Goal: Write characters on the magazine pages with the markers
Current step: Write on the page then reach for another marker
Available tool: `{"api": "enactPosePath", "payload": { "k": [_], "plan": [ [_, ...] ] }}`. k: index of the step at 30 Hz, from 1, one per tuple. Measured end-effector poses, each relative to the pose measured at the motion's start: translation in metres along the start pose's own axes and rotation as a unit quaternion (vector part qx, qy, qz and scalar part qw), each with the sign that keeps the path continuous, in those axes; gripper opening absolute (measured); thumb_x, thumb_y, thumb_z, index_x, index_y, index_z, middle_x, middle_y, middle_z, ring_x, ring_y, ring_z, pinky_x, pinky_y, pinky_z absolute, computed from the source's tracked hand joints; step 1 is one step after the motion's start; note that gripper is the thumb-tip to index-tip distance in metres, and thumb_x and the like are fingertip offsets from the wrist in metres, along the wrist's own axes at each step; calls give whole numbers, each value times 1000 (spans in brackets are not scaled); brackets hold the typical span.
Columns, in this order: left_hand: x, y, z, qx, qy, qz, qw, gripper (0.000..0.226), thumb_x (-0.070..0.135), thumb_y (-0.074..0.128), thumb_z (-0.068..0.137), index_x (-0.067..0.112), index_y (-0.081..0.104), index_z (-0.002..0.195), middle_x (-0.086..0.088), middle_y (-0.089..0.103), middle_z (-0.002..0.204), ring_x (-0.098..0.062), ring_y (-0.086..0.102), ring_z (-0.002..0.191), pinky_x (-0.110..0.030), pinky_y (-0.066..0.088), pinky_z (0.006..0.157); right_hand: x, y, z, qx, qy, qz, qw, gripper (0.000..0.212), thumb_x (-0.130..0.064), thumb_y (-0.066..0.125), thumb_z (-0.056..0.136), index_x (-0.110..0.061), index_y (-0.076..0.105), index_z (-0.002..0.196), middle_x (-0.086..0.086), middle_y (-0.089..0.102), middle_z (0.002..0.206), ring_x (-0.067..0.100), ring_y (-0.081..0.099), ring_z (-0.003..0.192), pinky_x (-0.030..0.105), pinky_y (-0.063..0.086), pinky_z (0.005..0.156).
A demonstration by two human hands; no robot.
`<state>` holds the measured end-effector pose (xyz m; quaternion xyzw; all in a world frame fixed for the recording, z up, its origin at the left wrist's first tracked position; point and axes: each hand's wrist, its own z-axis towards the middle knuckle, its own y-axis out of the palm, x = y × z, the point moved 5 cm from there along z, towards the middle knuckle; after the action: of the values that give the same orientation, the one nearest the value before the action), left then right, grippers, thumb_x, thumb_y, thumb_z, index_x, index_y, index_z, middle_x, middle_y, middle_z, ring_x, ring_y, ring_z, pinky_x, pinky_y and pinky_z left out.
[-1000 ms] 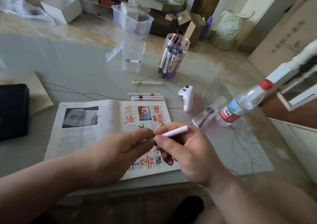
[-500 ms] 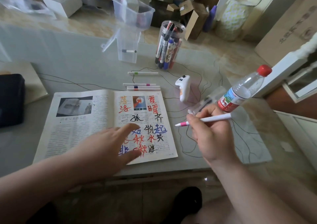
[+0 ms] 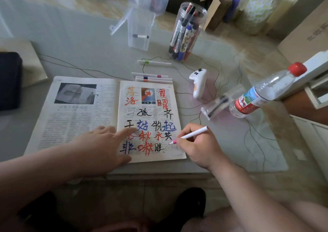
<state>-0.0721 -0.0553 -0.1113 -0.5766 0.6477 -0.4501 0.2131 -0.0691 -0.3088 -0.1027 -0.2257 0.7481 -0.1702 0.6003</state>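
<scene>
An open magazine (image 3: 79, 118) lies flat on the grey table. Its right page carries several large handwritten characters in red, black, blue and orange. My left hand (image 3: 104, 143) lies flat over the fold, with its straight fingers pressing the lower pages down. My right hand (image 3: 198, 146) grips a white marker with a pink tip (image 3: 189, 135). That tip sits at the right page's lower right edge, beside the black characters. Three more white markers (image 3: 152, 78) lie side by side just above the magazine, and a green-banded marker (image 3: 154, 62) lies farther back.
A clear jar of markers (image 3: 186, 31) stands behind, next to an open clear box (image 3: 140, 29) with one marker inside. A white controller (image 3: 198, 82), a lying clear tube (image 3: 218, 104) and a water bottle (image 3: 266, 91) sit to the right. A black case (image 3: 9, 80) rests at left. Thin wires cross the table.
My hands separated after being together at the marker. The left hand settled flat on the magazine. The right hand brought the marker from beside the page down to its lower right edge.
</scene>
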Motion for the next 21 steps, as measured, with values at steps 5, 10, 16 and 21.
{"api": "enactPosePath", "payload": {
  "k": [5,10,16,21],
  "plan": [
    [-1,1,1,13,6,4,1000,78,76,43,87,62,-8,144,8,45,134,-18,45,129,-39,41,108,1,2,-1,-12,-3,20,1000,14,-12,79,84,-11,69,74,-8,58,50,7,46,46,21,37,48],
    [-3,4,4,12,1,3,1000,79,77,45,86,63,-7,144,8,46,132,-18,45,129,-39,41,108,1,5,-1,-24,-10,-5,1000,13,-20,81,84,-15,72,76,-6,63,58,6,50,52,20,39,51],
    [-4,4,6,13,-1,0,1000,80,77,46,85,63,-5,145,9,46,134,-17,45,130,-38,40,108,2,1,1,6,13,-42,999,21,-19,79,83,-19,64,69,-14,60,52,4,51,49,16,38,50],
    [-3,3,5,16,-1,1,1000,81,77,46,85,62,-6,146,8,46,133,-17,45,130,-38,40,107,1,-2,0,18,9,6,1000,18,-13,80,83,-14,68,70,-7,60,52,6,48,48,20,39,49]
  ]
}}
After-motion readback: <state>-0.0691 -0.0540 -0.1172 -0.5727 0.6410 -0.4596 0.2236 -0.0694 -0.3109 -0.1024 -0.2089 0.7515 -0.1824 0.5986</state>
